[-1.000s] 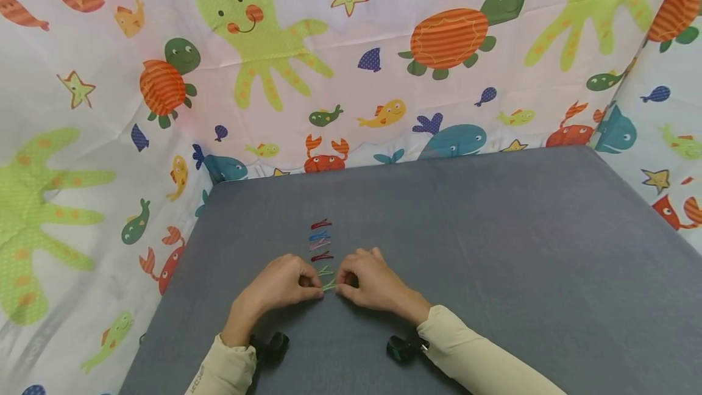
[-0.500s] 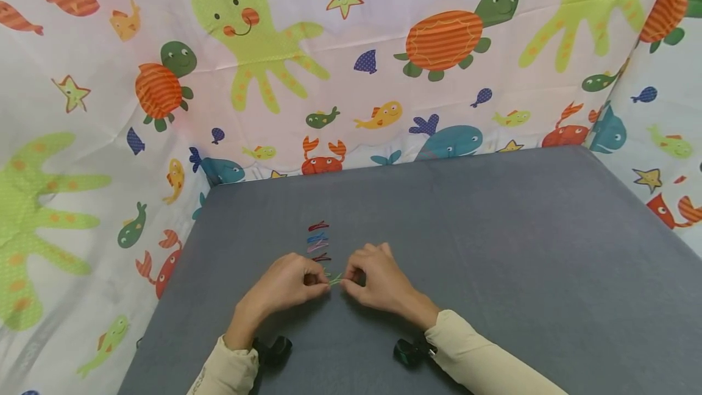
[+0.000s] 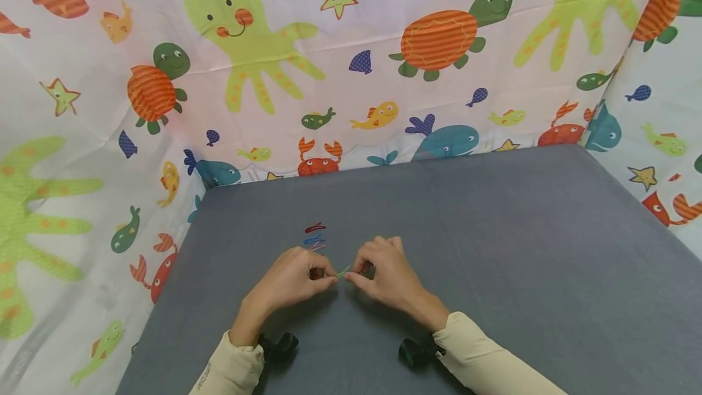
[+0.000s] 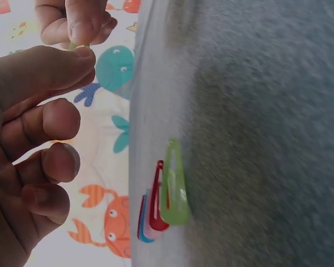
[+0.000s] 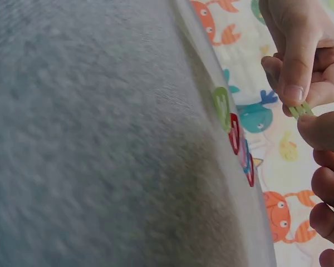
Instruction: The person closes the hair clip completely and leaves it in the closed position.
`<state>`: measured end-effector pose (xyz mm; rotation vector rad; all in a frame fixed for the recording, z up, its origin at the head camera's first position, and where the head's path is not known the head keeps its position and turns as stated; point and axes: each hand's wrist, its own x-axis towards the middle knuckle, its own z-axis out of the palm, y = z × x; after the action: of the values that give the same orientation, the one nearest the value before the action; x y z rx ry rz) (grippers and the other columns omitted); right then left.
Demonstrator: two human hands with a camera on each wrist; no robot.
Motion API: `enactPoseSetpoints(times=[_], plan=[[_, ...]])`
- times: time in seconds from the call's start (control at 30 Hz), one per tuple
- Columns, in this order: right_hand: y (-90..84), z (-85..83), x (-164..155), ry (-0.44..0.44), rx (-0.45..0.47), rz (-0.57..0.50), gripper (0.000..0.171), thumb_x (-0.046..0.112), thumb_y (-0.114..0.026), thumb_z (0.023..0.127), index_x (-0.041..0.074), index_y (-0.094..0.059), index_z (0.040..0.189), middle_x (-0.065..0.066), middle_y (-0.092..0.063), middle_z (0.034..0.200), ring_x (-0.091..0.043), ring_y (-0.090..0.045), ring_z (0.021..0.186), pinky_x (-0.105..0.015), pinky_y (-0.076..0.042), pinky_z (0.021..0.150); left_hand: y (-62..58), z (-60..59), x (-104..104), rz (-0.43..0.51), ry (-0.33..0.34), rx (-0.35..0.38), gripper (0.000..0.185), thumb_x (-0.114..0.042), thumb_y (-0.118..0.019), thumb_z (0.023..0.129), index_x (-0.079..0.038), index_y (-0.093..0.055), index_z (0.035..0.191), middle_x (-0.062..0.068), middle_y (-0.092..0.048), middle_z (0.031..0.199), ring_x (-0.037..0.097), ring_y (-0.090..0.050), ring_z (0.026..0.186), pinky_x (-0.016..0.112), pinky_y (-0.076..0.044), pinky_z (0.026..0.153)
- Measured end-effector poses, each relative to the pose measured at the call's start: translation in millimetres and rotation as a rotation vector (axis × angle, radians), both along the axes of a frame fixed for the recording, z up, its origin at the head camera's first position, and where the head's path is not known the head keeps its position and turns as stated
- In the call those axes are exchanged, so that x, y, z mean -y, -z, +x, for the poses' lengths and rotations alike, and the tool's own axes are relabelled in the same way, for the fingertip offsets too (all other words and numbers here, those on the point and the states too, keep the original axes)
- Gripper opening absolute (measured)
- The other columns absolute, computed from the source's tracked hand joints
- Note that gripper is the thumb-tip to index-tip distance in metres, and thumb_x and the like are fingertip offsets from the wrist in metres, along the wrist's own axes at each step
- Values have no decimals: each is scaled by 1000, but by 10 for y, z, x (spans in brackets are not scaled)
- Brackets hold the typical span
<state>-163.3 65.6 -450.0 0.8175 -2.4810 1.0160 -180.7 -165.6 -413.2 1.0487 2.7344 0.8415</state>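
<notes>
Between my two hands, raised over the table, is a light green snap hair clip (image 5: 300, 109). My left hand (image 3: 290, 280) pinches one end with thumb and forefinger, its other fingers curled loosely in the left wrist view. The opposite end is pinched by my right hand (image 3: 392, 277). Fingertips hide most of this clip. Beyond the hands, a row of snap clips lies on the table: a second green clip (image 4: 175, 192), a dark red clip (image 5: 234, 133), a pink clip (image 3: 317, 247), a blue clip (image 3: 314, 240) and a red clip (image 3: 315, 227) farthest away.
The grey tabletop (image 3: 493, 249) stretches far to the right of the hands. White cloth with sea-animal prints (image 3: 351, 90) hangs along its back and sides. Dark wrist cameras (image 3: 280, 346) sit at both cuffs.
Both hands have risen from the table with the green clip between them, shifting slightly right and away from the body. They now cover the nearer clips in the head view.
</notes>
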Motion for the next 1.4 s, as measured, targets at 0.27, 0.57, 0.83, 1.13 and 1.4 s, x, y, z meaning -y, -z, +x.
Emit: enactPoseSetpoints(times=[0.27,0.57,0.83,1.13,1.4], plan=[[-79,-53,-103,45,36,-43,39,30,-92,74,14,-59,87,1,-60,85,-12,-53,82,-38,-29,84,-70,-20,-81,12,4,-39,4,-18,-79,90,-18,-82,87,-17,-59,63,-3,-44,54,19,-36,51],[-165,-118,-253,-82,172,-47,39,28,-85,83,19,-74,120,0,-66,108,-24,-56,102,-41,-31,89,-106,-60,-172,16,15,-81,5,-20,-77,92,-18,-82,92,-14,-69,76,-3,-52,61,20,-44,57],[-223,-151,-308,-147,206,-53,23,21,-81,87,21,-80,111,5,-70,101,-13,-53,97,-39,-30,88,-99,-101,-219,39,25,-98,7,-22,-75,94,-20,-81,97,-12,-73,83,-3,-54,63,20,-46,57],[-248,-165,-333,-155,202,-75,12,19,-81,86,20,-84,98,10,-62,86,-19,-48,83,-36,-26,81,-82,-114,-236,68,32,-113,7,-20,-75,93,-21,-80,97,-10,-74,87,-2,-54,65,20,-46,59],[-255,-181,-345,-174,203,-89,12,19,-81,86,21,-84,98,12,-56,79,-13,-40,77,-35,-23,76,-58,-118,-244,104,55,-119,9,-15,-76,92,-19,-81,97,-8,-74,87,0,-52,67,20,-45,59]])
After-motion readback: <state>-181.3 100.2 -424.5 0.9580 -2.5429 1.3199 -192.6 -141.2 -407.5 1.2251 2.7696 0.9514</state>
